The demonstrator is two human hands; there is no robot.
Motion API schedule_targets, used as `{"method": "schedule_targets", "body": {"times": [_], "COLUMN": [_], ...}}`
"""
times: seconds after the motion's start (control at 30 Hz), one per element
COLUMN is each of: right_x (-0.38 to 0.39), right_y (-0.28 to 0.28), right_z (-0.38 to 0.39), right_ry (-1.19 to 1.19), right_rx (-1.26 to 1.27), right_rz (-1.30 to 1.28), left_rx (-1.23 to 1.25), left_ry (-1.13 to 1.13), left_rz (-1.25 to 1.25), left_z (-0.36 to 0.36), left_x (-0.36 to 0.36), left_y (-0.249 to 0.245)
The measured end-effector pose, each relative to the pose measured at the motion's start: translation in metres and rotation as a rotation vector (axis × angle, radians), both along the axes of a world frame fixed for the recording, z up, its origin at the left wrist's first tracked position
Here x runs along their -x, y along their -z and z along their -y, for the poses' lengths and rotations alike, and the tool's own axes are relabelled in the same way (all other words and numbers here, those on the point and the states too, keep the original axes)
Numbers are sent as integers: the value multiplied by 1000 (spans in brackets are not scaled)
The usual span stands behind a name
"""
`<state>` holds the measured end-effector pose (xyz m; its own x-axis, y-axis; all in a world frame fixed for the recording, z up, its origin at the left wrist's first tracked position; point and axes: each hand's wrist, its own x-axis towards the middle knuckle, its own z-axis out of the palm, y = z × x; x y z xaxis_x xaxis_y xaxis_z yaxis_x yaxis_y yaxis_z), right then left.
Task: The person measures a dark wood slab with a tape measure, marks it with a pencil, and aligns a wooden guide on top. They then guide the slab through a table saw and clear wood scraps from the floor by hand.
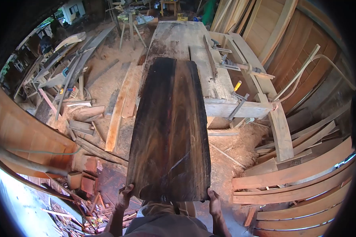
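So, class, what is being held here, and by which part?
A dark wooden slab, by its near corners: left hand at one, right hand at the other.

Wooden workbench (174,35), brown strip (210,57) on top, sawdusty floor (112,173), scattered offcuts (81,125)

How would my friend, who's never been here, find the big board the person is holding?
Find the long, pale bench in the middle, stretching toward the back. Overlapping it in view is the board, held at its near corners by the left hand and right hand. It's nearly black with golden-brown streaks, while the bench and nearby planks are much paler.
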<state>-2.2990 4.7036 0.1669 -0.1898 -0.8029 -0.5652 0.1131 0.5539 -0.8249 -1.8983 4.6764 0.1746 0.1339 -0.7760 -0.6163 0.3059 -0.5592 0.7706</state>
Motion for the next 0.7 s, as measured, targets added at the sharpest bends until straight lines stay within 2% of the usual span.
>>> {"method": "schedule_targets", "body": {"times": [0.03,0.17,0.27,0.43,0.53,0.7], "right_x": [3,13,8,14,16,20], "right_y": [7,19,4,-7,-17,-8], "right_z": [4,18,28,37,42,45], "right_ry": [11,36,46,13,-26,-47], "right_rx": [-2,-23,17,19,-23,-47], "right_rz": [-15,-72,-138,-168,-177,-173], "left_rx": [-19,-22,-76,-64,-50,-34], "left_ry": [48,13,42,73,-7,16], "left_rz": [19,-47,3,24,-22,6], "left_z": [6,20,17,29,31,32], "left_x": [0,12,7,24,30,28], "left_y": [1,4,15,-6,0,2]}}
